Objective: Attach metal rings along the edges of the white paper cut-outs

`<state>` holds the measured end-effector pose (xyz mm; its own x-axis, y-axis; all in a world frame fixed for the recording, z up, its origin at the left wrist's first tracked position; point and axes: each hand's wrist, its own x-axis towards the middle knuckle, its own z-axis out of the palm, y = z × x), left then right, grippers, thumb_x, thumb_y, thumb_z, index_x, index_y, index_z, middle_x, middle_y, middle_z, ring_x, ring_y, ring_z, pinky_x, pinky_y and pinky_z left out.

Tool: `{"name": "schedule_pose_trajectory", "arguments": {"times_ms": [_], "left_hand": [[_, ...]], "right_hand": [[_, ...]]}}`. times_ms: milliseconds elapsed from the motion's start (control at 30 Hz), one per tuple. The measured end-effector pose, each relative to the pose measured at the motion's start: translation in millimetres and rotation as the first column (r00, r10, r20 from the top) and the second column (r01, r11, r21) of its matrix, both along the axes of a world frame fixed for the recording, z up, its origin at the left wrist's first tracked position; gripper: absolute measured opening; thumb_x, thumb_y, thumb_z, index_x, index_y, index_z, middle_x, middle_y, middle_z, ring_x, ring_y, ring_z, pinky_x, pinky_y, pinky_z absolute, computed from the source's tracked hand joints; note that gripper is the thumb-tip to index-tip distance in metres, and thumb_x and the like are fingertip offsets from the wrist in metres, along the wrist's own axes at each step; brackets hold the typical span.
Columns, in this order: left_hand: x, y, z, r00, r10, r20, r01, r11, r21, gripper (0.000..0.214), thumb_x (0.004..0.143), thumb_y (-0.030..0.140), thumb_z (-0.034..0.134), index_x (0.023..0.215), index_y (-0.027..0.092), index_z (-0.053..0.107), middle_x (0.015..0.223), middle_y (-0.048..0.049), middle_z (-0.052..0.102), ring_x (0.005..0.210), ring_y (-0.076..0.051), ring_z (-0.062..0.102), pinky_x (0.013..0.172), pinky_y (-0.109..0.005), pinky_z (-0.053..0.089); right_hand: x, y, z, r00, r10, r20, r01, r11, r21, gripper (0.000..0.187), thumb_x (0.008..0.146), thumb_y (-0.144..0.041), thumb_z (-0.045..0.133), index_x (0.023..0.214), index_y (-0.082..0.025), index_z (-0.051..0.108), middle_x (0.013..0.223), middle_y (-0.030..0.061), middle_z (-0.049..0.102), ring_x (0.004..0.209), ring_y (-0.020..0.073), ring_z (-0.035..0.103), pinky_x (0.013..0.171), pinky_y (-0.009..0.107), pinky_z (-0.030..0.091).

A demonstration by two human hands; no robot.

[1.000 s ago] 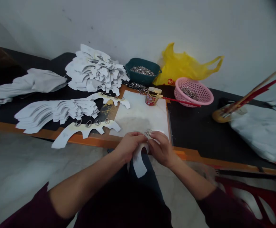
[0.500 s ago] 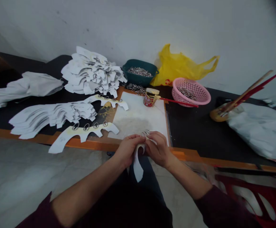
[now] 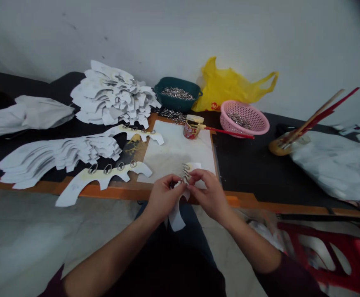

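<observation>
Between both hands, at the table's front edge, is a white cut-out piece [image 3: 177, 218] with metal rings [image 3: 185, 173] along it. My left hand [image 3: 164, 197] pinches its near part between thumb and fingers. Fingers of my right hand [image 3: 209, 192] are closed on the piece's tabs by the rings; the exact grip is partly hidden. Left of my hands lies a similar white piece [image 3: 82, 181] with several metal rings standing on its yellowish strip. Another ringed piece [image 3: 149, 135] lies farther back, beside a fanned stack of plain white pieces [image 3: 52, 152].
A white sheet [image 3: 173, 144] lies under a small glue pot [image 3: 191, 128] with a red-handled brush [image 3: 229, 132] across it. Behind are a green basket [image 3: 158, 93] and a pink basket [image 3: 262, 123] of metal rings, a yellow bag [image 3: 229, 86] and a tall white pile [image 3: 105, 97].
The held piece has turned, so its far end and rings now show beyond my fingers. My right fingers have shifted along it. The whole view has moved slightly.
</observation>
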<state>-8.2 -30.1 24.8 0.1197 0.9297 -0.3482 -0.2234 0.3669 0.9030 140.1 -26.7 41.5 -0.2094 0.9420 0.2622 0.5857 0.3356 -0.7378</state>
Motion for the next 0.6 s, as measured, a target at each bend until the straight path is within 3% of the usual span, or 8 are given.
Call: {"name": "schedule_pose_trajectory", "arguments": {"times_ms": [133, 267, 367, 500, 600], "left_hand": [[0, -2, 2.5, 1.000, -0.017, -0.006, 0.017, 1.000, 0.006, 0.017, 0.063, 0.029, 0.066, 0.071, 0.016, 0.060, 0.061, 0.0022, 0.061, 0.052, -0.010, 0.054, 0.052, -0.021, 0.042], [2, -3, 4.7, 0.996, 0.076, 0.044, -0.074, 0.997, -0.038, 0.020, 0.060, 0.030, 0.068, 0.069, 0.016, 0.058, 0.059, 0.0026, 0.059, 0.049, -0.009, 0.052, 0.050, -0.021, 0.041], [2, -3, 2.7, 0.996, 0.087, 0.002, -0.087, 0.996, -0.031, 0.018, 0.061, 0.030, 0.067, 0.068, 0.016, 0.058, 0.055, 0.0035, 0.057, 0.047, -0.008, 0.049, 0.047, -0.020, 0.038], [-1, -4, -2.3, 0.987, 0.023, -0.158, -0.015, 0.999, 0.051, 0.014, 0.063, 0.028, 0.065, 0.068, 0.016, 0.060, 0.056, 0.0035, 0.055, 0.050, -0.009, 0.047, 0.048, -0.019, 0.036], [-2, -5, -4.0, 0.975, 0.017, -0.223, 0.006, 0.995, 0.102, 0.010, 0.065, 0.026, 0.063, 0.068, 0.017, 0.061, 0.061, 0.0021, 0.057, 0.056, -0.009, 0.047, 0.052, -0.019, 0.037]], "right_hand": [[-8, -3, -6.6, 0.987, -0.006, -0.160, -0.013, 0.993, -0.118, 0.024, 0.077, -0.018, 0.055, 0.100, -0.022, 0.050, 0.076, 0.0009, 0.056, 0.082, 0.0174, 0.055, 0.071, 0.031, 0.047], [-16, -11, -20.6, 0.938, -0.160, -0.308, 0.125, 0.983, -0.132, 0.017, 0.078, -0.020, 0.053, 0.094, -0.021, 0.049, 0.078, 0.0018, 0.055, 0.070, 0.0144, 0.054, 0.056, 0.025, 0.048], [-16, -15, -22.9, 0.957, -0.171, -0.235, 0.158, 0.985, -0.073, 0.013, 0.080, -0.021, 0.052, 0.092, -0.021, 0.054, 0.083, 0.0039, 0.058, 0.076, 0.0162, 0.055, 0.063, 0.029, 0.048], [-8, -11, -13.1, 0.998, -0.041, -0.040, 0.040, 0.999, -0.023, 0.002, 0.079, -0.022, 0.056, 0.079, -0.022, 0.058, 0.079, 0.0030, 0.060, 0.081, 0.0183, 0.054, 0.074, 0.034, 0.044], [-5, -7, -9.4, 1.000, 0.002, 0.027, -0.002, 1.000, 0.003, 0.009, 0.076, -0.019, 0.058, 0.069, -0.021, 0.053, 0.071, 0.0012, 0.057, 0.078, 0.0180, 0.051, 0.074, 0.034, 0.041]]}}
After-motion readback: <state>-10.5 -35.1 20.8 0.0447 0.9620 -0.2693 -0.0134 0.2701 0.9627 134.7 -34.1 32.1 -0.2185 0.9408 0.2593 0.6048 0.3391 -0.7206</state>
